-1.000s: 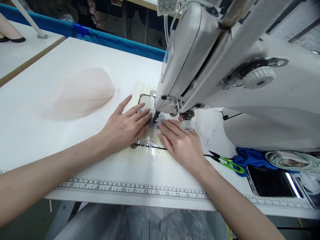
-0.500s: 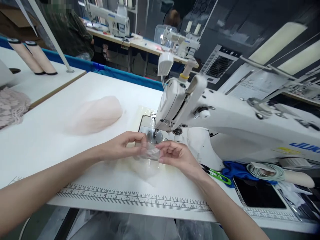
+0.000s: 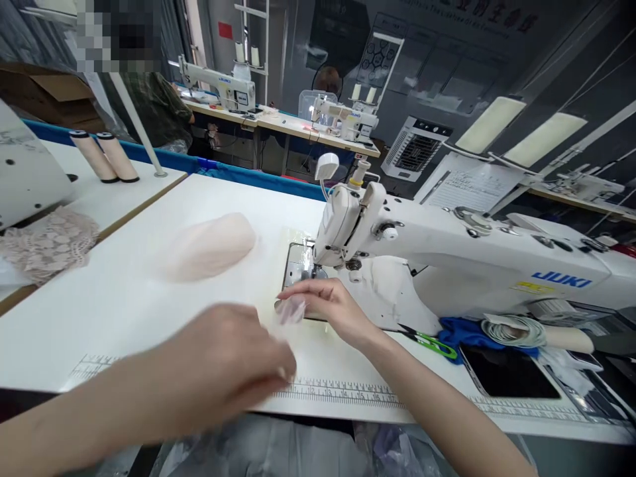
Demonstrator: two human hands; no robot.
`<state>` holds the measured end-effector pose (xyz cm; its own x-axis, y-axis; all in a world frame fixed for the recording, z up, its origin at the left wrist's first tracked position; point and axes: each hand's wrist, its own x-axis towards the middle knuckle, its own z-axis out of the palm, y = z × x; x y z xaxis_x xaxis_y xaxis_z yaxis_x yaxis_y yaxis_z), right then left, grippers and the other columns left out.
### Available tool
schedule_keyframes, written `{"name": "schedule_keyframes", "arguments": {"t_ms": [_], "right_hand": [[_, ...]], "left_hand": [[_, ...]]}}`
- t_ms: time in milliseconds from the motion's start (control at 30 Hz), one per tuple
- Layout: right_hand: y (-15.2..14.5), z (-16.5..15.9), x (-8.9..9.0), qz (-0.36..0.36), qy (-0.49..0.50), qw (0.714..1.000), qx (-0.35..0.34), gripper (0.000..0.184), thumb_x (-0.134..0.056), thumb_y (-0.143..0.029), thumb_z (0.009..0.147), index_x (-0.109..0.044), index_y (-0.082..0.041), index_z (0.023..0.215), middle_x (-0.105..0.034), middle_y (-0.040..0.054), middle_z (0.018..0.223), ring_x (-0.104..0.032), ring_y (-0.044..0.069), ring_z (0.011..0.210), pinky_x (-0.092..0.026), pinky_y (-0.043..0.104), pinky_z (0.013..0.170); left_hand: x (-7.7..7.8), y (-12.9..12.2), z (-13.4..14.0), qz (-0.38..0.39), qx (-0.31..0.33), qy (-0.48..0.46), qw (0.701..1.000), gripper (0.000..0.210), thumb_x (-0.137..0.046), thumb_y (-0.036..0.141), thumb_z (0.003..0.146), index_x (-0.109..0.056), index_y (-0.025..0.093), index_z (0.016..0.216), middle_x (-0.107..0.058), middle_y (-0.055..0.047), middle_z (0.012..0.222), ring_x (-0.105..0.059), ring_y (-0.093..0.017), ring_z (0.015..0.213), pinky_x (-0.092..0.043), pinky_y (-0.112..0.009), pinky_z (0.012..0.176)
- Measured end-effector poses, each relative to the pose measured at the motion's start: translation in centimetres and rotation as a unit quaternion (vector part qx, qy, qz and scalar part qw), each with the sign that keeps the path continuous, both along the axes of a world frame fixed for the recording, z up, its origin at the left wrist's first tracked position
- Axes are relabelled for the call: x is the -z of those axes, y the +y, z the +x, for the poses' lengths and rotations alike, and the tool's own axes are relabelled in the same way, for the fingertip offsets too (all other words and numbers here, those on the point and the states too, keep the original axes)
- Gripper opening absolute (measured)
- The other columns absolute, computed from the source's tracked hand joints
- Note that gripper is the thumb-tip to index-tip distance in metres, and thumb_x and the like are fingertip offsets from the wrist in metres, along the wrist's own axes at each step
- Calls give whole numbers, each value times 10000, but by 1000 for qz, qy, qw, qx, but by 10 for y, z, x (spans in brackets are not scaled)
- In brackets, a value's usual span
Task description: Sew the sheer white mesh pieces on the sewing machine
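My right hand (image 3: 330, 306) is closed, its fingertips pinching a small crumpled piece of pale, sheer fabric (image 3: 291, 310). It sits just in front of the needle plate of a white sewing machine (image 3: 352, 228). Nearer to me and to the left, my left hand (image 3: 238, 364) hangs over the table's front edge, apart from the fabric. Motion blurs it, and its fingers cannot be made out. Farther back on the white table (image 3: 149, 298) lies a flat, pale pink sheer fabric piece (image 3: 218, 245).
Green-handled scissors (image 3: 437, 346), a blue cloth (image 3: 460, 334) and a phone (image 3: 509, 371) lie on the right. A printed ruler (image 3: 342, 393) runs along the front edge. Pink lace (image 3: 54, 242) and two thread spools (image 3: 104, 157) are on the left table. A person (image 3: 149, 106) is behind.
My left hand has let go of the sheer fabric and moved left and toward me. My right hand has shifted slightly left, with the fabric now bunched at its fingertips. The view has tilted up slightly.
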<state>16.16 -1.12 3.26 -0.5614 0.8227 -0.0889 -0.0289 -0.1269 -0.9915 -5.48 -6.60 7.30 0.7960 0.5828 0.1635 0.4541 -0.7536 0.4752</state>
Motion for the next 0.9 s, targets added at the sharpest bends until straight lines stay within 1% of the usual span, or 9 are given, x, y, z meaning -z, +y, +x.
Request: {"name": "schedule_keyframes", "arguments": {"t_ms": [100, 200, 267, 367, 433, 533, 667, 767, 900], "right_hand": [[2, -13, -2, -54, 105, 993, -21, 297, -530, -310, 823, -757, -147, 924, -756, 97, 959, -723, 259, 887, -563, 373, 774], [2, -24, -5, -75, 117, 990, -27, 358, -496, -377, 870, -754, -134, 924, -760, 111, 942, -732, 268, 862, -574, 382, 758], [2, -31, -9, -76, 112, 990, -25, 342, -524, -385, 869, -754, -136, 914, -761, 109, 932, -734, 261, 852, -577, 376, 759], [3, -41, -13, -63, 107, 992, -16, 268, -609, -356, 828, -754, -146, 910, -761, 100, 922, -735, 251, 831, -582, 364, 739], [3, -45, -14, -51, 91, 995, -6, 207, -675, -320, 796, -753, -168, 914, -761, 86, 923, -736, 240, 813, -584, 350, 718], [5, -47, -12, -18, 52, 998, 8, 110, -743, -257, 755, -759, -201, 848, -764, 59, 885, -734, 212, 764, -576, 319, 686], [12, -54, -4, 51, 4, 998, 21, 80, -715, -260, 798, -775, -210, 817, -753, 42, 742, -707, 171, 666, -559, 314, 692], [28, -71, -1, 104, -15, 994, 31, 179, -697, -284, 815, -763, -227, 971, -746, 22, 722, -669, 140, 586, -550, 311, 687], [70, -100, 0, 146, 28, 987, 58, 379, -684, -253, 773, -685, -298, 1149, -640, 23, 1292, -628, 78, 553, -539, 281, 620]], "left_hand": [[2, -17, -12, -128, 46, 26, 990, 151, -620, 253, 870, -693, 341, 969, -692, 61, 705, -629, -121, 658, -440, -210, 593], [7, 7, -32, -150, -132, -116, 973, 210, -523, 378, 938, -697, 303, 1029, -724, 31, 827, -649, -111, 704, -474, -189, 604], [14, 37, -44, -104, -237, -213, 942, 340, -612, 447, 874, -625, 285, 1174, -694, -11, 1091, -642, -162, 970, -502, -256, 853], [30, 79, -52, -246, -121, -212, 938, 520, -594, 558, 844, -528, 289, 1284, -559, -53, 1343, -510, -226, 1245, -426, -360, 1034], [42, 94, -53, -382, -37, -192, 903, 514, -562, 639, 824, -593, 253, 1162, -626, -59, 1184, -566, -227, 1132, -456, -357, 979], [53, 96, -64, -466, -28, -190, 864, 404, -597, 601, 823, -625, 200, 867, -623, -14, 815, -600, -164, 771, -504, -307, 777], [50, 82, -98, -461, -84, -214, 857, 262, -700, 416, 805, -594, 185, 741, -613, 5, 746, -603, -142, 775, -488, -264, 777], [39, 85, -122, -397, -184, -290, 851, 299, -654, 472, 827, -609, 180, 784, -633, -20, 764, -612, -142, 712, -507, -270, 691], [28, 130, -137, -269, -311, -340, 845, 306, -589, 477, 874, -632, 192, 980, -605, -10, 789, -544, -84, 575, -451, -207, 537]]}}
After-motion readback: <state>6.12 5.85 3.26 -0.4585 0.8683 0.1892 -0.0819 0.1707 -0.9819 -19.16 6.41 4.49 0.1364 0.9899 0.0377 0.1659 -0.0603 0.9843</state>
